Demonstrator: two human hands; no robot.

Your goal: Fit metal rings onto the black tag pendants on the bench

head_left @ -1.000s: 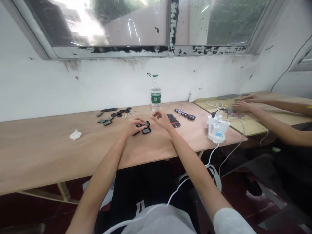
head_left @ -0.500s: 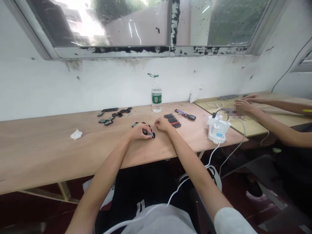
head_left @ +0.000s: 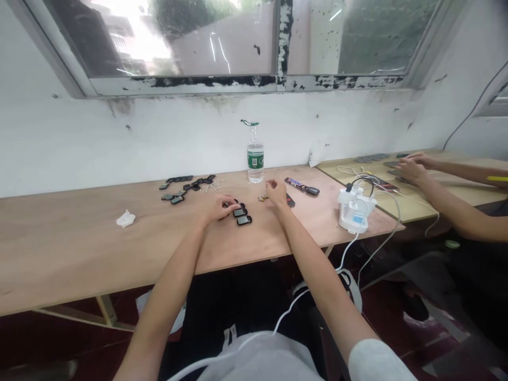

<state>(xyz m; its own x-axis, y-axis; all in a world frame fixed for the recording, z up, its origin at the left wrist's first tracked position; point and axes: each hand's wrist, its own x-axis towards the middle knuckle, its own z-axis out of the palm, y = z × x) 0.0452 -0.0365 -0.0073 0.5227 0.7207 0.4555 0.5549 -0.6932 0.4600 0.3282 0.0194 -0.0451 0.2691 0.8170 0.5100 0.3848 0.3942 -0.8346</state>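
Observation:
My left hand (head_left: 216,207) rests on the plywood table (head_left: 79,248), its fingertips at a small black rectangular device (head_left: 229,204). Two similar devices with glossy screens (head_left: 242,216) lie just right of those fingers, nearly touching each other. My right hand (head_left: 277,192) hangs close above the table with its fingers curled. A tiny yellow-and-black part (head_left: 262,198) lies just left of that hand. A dark flat device (head_left: 291,201) is mostly hidden behind my right wrist. I cannot tell whether either hand holds something small.
Several small black devices (head_left: 178,188) and tiny metal bits lie farther left. A water bottle (head_left: 255,157), a chocolate bar (head_left: 295,184), a dark key fob (head_left: 313,191), a white charger (head_left: 356,210) with cables, and a crumpled tissue (head_left: 126,219) stand about. A co-worker's hands (head_left: 410,170) work at the right.
My right hand has moved right, away from the devices, uncovering the tiny part. My left hand has drawn slightly left, uncovering the two devices. The co-worker's hands have shifted.

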